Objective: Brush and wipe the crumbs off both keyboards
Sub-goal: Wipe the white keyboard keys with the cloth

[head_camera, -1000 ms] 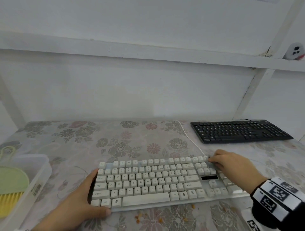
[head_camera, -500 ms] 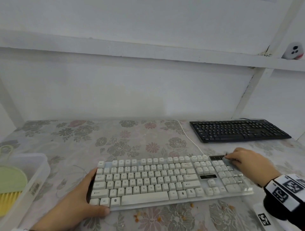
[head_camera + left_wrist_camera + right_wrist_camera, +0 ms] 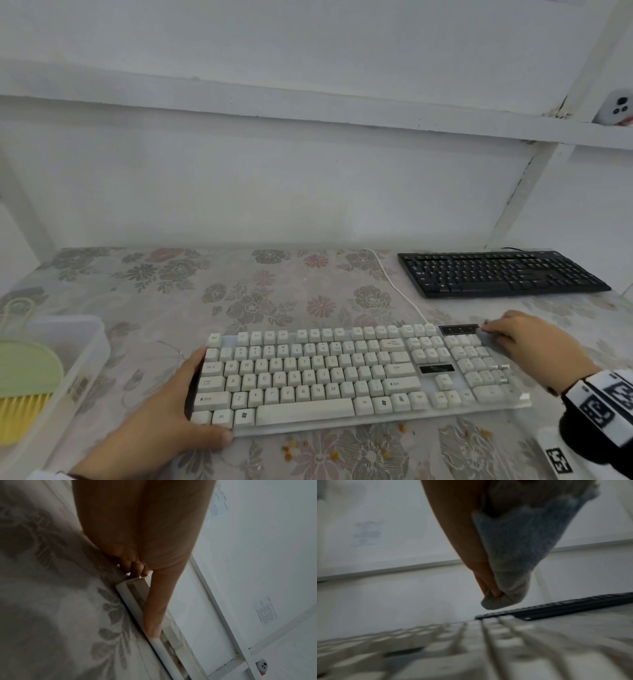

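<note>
A white keyboard (image 3: 342, 373) lies near the table's front edge. My left hand (image 3: 178, 411) grips its left end, thumb along the front edge (image 3: 152, 615) and fingers curled behind the corner. My right hand (image 3: 534, 346) sits at the keyboard's far right corner and pinches a grey-blue cloth (image 3: 513, 555), whose tip hangs just above the keys. A black keyboard (image 3: 496, 274) lies at the back right. Orange crumbs (image 3: 308, 448) dot the tablecloth in front of the white keyboard.
A clear plastic box (image 3: 68, 370) at the left edge holds a green brush with yellow bristles (image 3: 24, 387). The white keyboard's cable (image 3: 394, 284) runs back toward the wall. A white shelf frame stands behind the table, with a small white camera (image 3: 616, 109) on it.
My right hand with the cloth has slid right along the top row of the white keyboard, from above the arrow block to the far right corner. The left hand keeps its hold.
</note>
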The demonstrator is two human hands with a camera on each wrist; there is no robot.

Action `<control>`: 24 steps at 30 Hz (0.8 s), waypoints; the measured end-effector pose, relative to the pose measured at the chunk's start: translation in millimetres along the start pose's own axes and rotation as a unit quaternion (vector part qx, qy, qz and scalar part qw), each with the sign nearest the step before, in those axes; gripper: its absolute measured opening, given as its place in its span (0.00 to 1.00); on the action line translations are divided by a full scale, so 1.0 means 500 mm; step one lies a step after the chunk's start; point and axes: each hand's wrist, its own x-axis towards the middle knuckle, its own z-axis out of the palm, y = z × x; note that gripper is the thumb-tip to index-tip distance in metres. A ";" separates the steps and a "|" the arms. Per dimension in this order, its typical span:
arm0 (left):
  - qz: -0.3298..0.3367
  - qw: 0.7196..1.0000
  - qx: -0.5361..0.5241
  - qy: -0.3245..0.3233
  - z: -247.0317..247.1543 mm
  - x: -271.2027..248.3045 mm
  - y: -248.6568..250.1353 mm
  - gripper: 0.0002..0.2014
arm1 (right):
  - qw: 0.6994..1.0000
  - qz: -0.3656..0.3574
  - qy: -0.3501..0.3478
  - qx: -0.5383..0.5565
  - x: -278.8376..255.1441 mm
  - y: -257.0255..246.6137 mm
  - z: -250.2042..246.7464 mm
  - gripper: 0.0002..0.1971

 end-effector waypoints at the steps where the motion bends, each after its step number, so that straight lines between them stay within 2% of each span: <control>1: 0.000 1.000 0.003 0.004 0.001 0.001 -0.001 0.54 | 1.000 0.007 -0.012 -0.018 0.004 0.009 -0.005 0.13; 4: -0.006 1.000 0.001 0.012 0.001 0.006 -0.006 0.51 | 1.000 0.004 -0.002 -0.029 0.008 -0.018 -0.024 0.13; 6: -0.008 1.000 0.008 0.015 -0.001 0.008 -0.011 0.51 | 1.000 -0.029 0.009 0.007 0.001 -0.090 -0.033 0.13; 8: -0.008 1.000 0.017 0.015 -0.001 0.009 -0.012 0.51 | 0.994 -0.100 0.001 0.054 -0.015 -0.192 -0.044 0.14; 11: -0.009 1.000 0.013 0.012 0.000 0.010 -0.011 0.49 | 0.967 -0.231 -0.032 0.105 -0.038 -0.360 -0.063 0.18; 13: -0.007 1.000 0.010 0.011 0.001 0.009 -0.013 0.49 | 0.946 -0.303 -0.056 0.103 -0.050 -0.465 -0.076 0.19; 16: -0.009 1.000 -0.014 0.008 0.003 0.010 -0.013 0.49 | 0.927 -0.364 -0.052 0.075 -0.060 -0.589 -0.081 0.16; 19: -0.008 1.000 -0.017 0.008 -0.001 0.015 -0.014 0.53 | 0.920 -0.386 -0.040 0.052 -0.062 -0.657 -0.073 0.12; 22: -0.007 1.000 0.006 0.015 -0.004 0.020 -0.023 0.60 | 0.915 -0.403 -0.016 0.027 -0.070 -0.678 -0.062 0.10; 24: 0.003 1.000 0.022 0.022 -0.001 0.021 -0.022 0.56 | 0.914 -0.406 -0.002 0.020 -0.073 -0.667 -0.049 0.07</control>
